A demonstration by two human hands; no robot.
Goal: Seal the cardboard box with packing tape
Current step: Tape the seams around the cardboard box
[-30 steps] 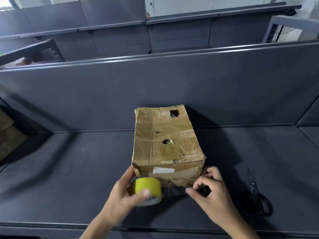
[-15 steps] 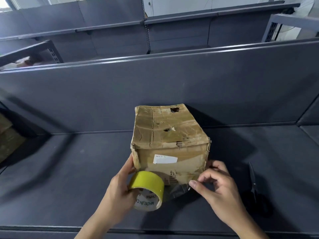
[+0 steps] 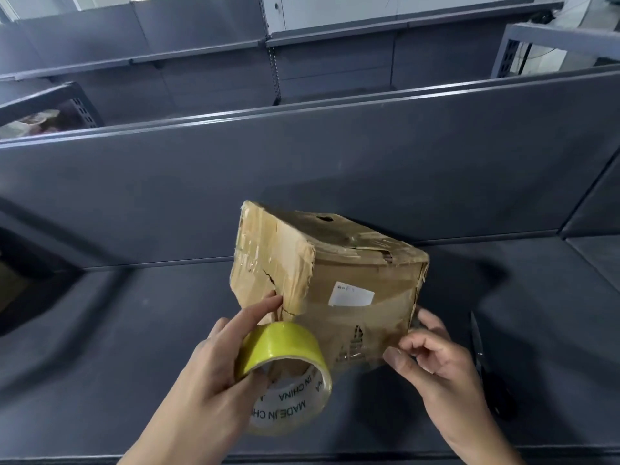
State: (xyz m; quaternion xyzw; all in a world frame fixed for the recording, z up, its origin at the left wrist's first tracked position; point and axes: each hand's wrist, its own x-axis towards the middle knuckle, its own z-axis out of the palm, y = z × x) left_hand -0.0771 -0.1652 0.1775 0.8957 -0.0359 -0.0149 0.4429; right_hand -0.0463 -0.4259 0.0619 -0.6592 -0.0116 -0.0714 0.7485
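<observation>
You had tipped and turned the cardboard box [image 3: 352, 283] on the desk [image 3: 100, 330], baring its left side. Your left hand [image 3: 208, 374] gripped the yellow tape roll [image 3: 281, 344] just below the box. Your right hand [image 3: 432, 360] pinched the tape strip [image 3: 359, 350] against the box's lower edge, so sealing looked barely begun.

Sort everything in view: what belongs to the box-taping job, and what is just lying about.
In the job:
cardboard box, tilted
yellow tape roll, gripped by the left hand
right hand on the box's lower corner
scissors on the desk, likely for cutting tape

Lying about:
blurred clutter behind the partition
brown cardboard-like thing, left edge
</observation>
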